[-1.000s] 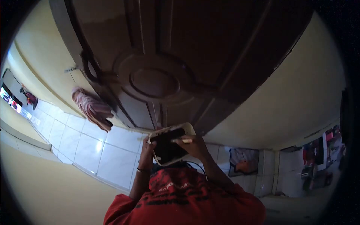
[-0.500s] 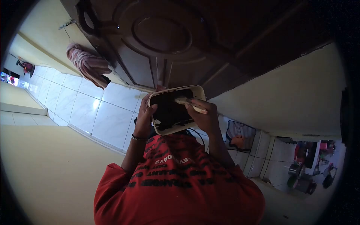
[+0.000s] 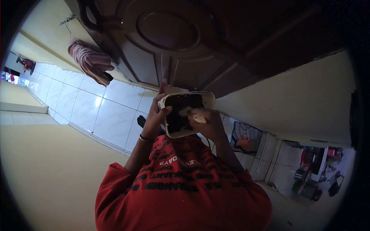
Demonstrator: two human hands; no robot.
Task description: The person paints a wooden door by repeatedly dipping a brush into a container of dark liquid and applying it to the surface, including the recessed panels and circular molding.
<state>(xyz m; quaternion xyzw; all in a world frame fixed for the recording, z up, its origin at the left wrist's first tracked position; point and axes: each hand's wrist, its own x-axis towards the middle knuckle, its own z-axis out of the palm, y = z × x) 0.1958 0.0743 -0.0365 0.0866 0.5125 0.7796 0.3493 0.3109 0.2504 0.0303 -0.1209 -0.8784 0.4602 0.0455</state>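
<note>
A cream, rounded rectangular container (image 3: 209, 101) with dark brown paint inside is in front of my chest. My left hand (image 3: 156, 120) is closed around its left side, the thumb over the rim. Over the container's right part, my right hand (image 3: 212, 122) grips a paintbrush (image 3: 200, 118) with a pale handle. The brush's handle end points up toward the camera, and its blurred head is down at the dark paint. Just beyond the container stands a dark brown panelled door (image 3: 167, 30) with an oval moulding.
A pinkish cloth (image 3: 89, 59) hangs by the door's left edge. White tiles (image 3: 115, 115) cover the floor at left. A patterned mat (image 3: 246, 138) lies on the floor at right, beside a pale wall (image 3: 289, 96). Pots (image 3: 306, 184) stand farther right.
The container has shifted slightly right and tilted. My right hand has turned over it, swinging the brush handle from pointing right to pointing up toward the camera.
</note>
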